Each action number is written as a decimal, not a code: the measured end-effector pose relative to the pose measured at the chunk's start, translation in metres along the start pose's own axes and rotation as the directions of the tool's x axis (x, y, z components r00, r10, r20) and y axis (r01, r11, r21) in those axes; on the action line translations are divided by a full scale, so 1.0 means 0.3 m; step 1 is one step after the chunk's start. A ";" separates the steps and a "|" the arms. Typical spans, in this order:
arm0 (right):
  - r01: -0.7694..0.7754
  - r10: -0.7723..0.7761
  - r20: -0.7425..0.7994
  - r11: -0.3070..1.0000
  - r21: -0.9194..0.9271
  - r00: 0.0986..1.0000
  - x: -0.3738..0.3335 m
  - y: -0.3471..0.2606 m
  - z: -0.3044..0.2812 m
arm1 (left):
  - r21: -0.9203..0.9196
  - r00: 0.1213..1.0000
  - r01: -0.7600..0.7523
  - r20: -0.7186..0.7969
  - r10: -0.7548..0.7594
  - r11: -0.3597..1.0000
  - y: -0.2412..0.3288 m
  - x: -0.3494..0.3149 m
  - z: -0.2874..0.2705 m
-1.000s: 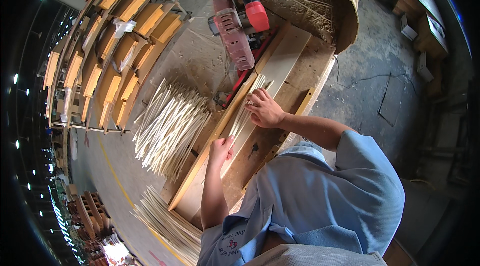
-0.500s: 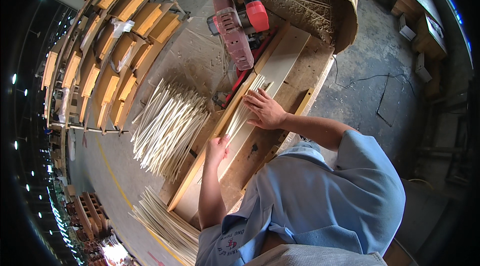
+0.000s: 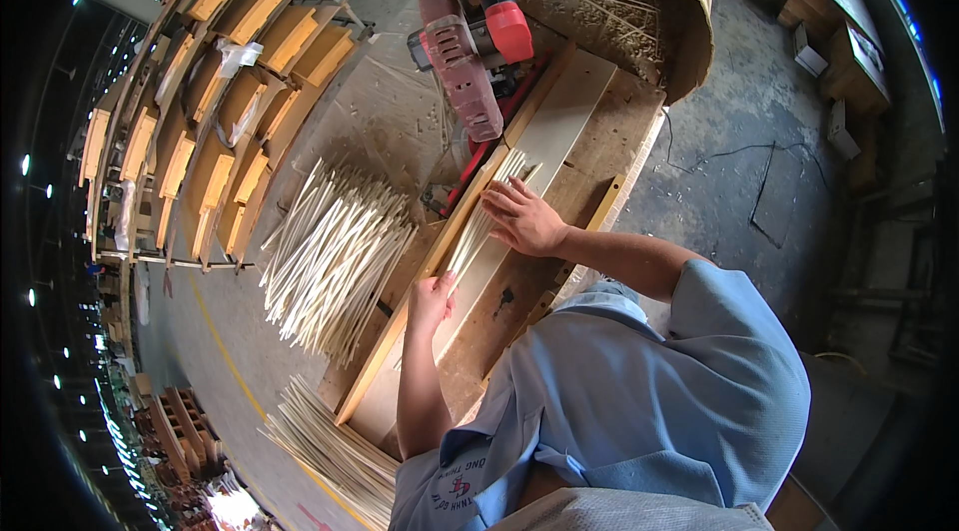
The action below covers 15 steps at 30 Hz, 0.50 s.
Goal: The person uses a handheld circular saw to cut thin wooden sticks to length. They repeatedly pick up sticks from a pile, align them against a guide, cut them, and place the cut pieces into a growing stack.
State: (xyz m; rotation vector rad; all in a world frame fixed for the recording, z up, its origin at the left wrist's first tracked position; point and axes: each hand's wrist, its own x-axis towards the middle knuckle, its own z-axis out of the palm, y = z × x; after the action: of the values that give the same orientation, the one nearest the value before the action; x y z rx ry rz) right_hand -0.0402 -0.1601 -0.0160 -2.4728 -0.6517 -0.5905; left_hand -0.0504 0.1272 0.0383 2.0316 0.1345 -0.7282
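Note:
A bunch of thin pale wooden sticks (image 3: 473, 239) lies lengthwise on a light board, along a raised wooden fence (image 3: 443, 249). Closed around the bunch's near end is my left hand (image 3: 430, 303), with the thumb on top. My right hand (image 3: 523, 219) rests farther up the same bunch, its fingers stretched out and lying flat over the sticks. The far ends of the sticks stick out beyond my right fingers, toward a power saw (image 3: 470, 56) with a red and black handle and a dusty red guard.
A big heap of loose sticks (image 3: 335, 261) lies left of the fence, with another stack of sticks (image 3: 330, 451) nearer me. Behind the saw stands a cardboard box (image 3: 689, 11) with offcuts and dust. A rack of wooden parts (image 3: 215, 121) stands at far left.
Both hands keep nearly the same place on the sticks. The whole view has shifted very slightly; nothing was visibly taken up or let go.

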 end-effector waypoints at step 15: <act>0.005 -0.005 0.017 1.000 0.016 1.000 0.005 -0.006 -0.016 | 0.002 1.000 0.017 0.005 -0.017 1.000 -0.010 0.002 -0.006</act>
State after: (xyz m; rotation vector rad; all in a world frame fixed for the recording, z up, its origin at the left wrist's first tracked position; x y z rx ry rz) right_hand -0.0414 -0.1612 -0.0108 -2.4647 -0.6667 -0.5638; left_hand -0.0503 0.1303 0.0365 2.0323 0.1484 -0.7448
